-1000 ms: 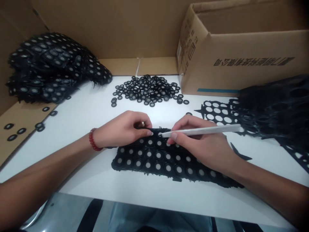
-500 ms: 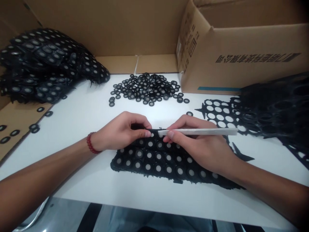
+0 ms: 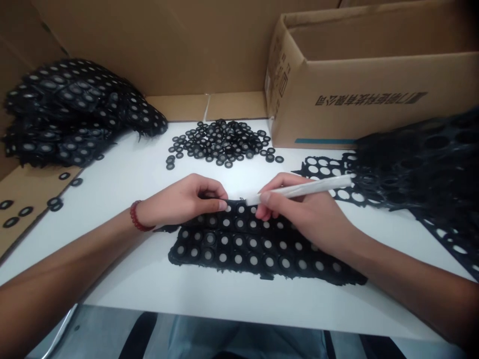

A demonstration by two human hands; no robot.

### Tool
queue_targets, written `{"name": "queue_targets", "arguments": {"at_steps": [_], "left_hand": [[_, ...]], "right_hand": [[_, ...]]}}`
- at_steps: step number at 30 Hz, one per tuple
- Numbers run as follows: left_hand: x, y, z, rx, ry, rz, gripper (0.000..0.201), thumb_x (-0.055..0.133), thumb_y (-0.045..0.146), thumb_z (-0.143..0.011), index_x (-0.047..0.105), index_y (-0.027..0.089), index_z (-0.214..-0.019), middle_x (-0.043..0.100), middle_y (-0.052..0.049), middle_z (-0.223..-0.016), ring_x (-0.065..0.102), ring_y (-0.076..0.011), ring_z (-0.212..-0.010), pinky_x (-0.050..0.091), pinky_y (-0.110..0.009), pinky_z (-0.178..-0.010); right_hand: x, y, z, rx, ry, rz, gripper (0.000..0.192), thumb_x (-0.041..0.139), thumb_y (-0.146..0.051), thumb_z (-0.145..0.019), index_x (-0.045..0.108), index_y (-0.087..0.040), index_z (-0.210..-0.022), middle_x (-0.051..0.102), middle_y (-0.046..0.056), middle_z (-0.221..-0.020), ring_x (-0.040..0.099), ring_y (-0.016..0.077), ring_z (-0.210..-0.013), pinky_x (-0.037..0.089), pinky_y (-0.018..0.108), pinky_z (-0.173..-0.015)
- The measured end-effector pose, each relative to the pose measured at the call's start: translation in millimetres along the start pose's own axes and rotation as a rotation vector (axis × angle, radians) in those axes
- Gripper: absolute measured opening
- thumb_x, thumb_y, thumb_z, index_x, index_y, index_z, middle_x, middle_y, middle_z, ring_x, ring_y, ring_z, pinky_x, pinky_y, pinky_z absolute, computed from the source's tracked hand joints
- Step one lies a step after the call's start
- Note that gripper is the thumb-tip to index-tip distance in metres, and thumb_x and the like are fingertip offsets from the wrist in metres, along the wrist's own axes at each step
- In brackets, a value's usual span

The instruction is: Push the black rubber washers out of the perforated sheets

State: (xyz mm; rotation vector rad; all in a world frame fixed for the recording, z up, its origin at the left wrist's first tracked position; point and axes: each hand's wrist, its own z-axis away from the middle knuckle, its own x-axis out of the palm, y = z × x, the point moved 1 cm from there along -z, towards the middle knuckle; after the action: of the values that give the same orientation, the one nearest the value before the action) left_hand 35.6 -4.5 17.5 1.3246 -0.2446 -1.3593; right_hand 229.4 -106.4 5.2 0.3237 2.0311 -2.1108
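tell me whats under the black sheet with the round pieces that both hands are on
The black sheet lies flat on the white tabletop, which shows all around its edges. The left hand and right hand, holding a white stick, cover its far edge. Anything beneath the sheet itself is hidden.

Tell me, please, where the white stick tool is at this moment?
In the head view, the white stick tool is right of centre, held in the right hand, its tip at the black sheet's far edge.

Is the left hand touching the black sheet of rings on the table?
Touching. The head view shows the left hand with its fingers pressed on the far edge of the black sheet; no gap shows between them.
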Motion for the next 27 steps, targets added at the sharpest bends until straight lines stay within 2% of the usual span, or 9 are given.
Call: {"name": "queue_targets", "arguments": {"at_steps": [4, 6, 9, 15, 19, 27], "left_hand": [[0.9, 12, -6, -0.018, 0.011, -0.171, 0.023, 0.059, 0.039, -0.077, 0.067, 0.019, -0.088, 0.067, 0.002, -0.077, 0.056, -0.0124, -0.066, 0.042, -0.023, -0.062], [3.5, 18, -12, -0.007, 0.026, -0.253, 0.023, 0.059, 0.039, -0.076, 0.067, 0.019, -0.086, 0.067, 0.001, -0.077, 0.056, -0.0130, -0.067, 0.042, -0.024, -0.062], [7.1, 22, -19, -0.004, 0.012, -0.326, 0.020, 0.060, 0.037, -0.076, 0.066, 0.019, -0.079, 0.066, 0.002, -0.072, 0.054, -0.0124, -0.063, 0.041, -0.024, -0.058], [9.6, 18, -19, 0.064, -0.016, -0.321, 0.018, 0.055, 0.034, -0.081, 0.062, 0.017, -0.078, 0.059, 0.003, -0.067, 0.048, -0.0107, -0.061, 0.038, -0.023, -0.057], [10.2, 15, -15, 0.131, -0.020, -0.302, 0.020, 0.051, 0.034, -0.085, 0.061, 0.017, -0.081, 0.060, 0.002, -0.073, 0.050, -0.0117, -0.067, 0.039, -0.023, -0.062], [11.1, 11, -15, 0.180, -0.031, -0.261, 0.019, 0.049, 0.033, -0.087, 0.060, 0.017, -0.088, 0.062, 0.001, -0.080, 0.052, -0.0125, -0.073, 0.040, -0.024, -0.068]], "right_hand": [[-11, 7, 8, 0.006, 0.065, 0.043, 0.007, 0.059, -0.024, -0.082, 0.059, -0.022, -0.075, 0.065, -0.004, -0.062, 0.061, 0.0104, -0.059, 0.048, 0.022, -0.059], [-12, 10, 11, -0.011, 0.056, 0.075, 0.002, 0.060, -0.025, -0.081, 0.059, -0.023, -0.081, 0.066, -0.004, -0.064, 0.061, 0.0118, -0.060, 0.047, 0.023, -0.057], [-10, 13, 12, -0.057, 0.023, 0.095, 0.004, 0.061, -0.027, -0.080, 0.060, -0.024, -0.081, 0.068, -0.003, -0.071, 0.063, 0.0140, -0.065, 0.047, 0.025, -0.056], [-12, 11, 9, -0.061, -0.011, 0.048, 0.006, 0.056, -0.021, -0.082, 0.062, -0.023, -0.082, 0.070, -0.002, -0.076, 0.065, 0.0147, -0.070, 0.050, 0.027, -0.063], [-10, 10, 10, -0.055, -0.012, 0.078, 0.009, 0.056, -0.019, -0.082, 0.064, -0.024, -0.082, 0.071, -0.003, -0.078, 0.065, 0.0144, -0.069, 0.051, 0.027, -0.063], [-7, 9, 11, -0.045, 0.017, 0.096, 0.011, 0.055, -0.018, -0.082, 0.064, -0.025, -0.082, 0.071, -0.004, -0.079, 0.065, 0.0132, -0.073, 0.051, 0.024, -0.064]]}}
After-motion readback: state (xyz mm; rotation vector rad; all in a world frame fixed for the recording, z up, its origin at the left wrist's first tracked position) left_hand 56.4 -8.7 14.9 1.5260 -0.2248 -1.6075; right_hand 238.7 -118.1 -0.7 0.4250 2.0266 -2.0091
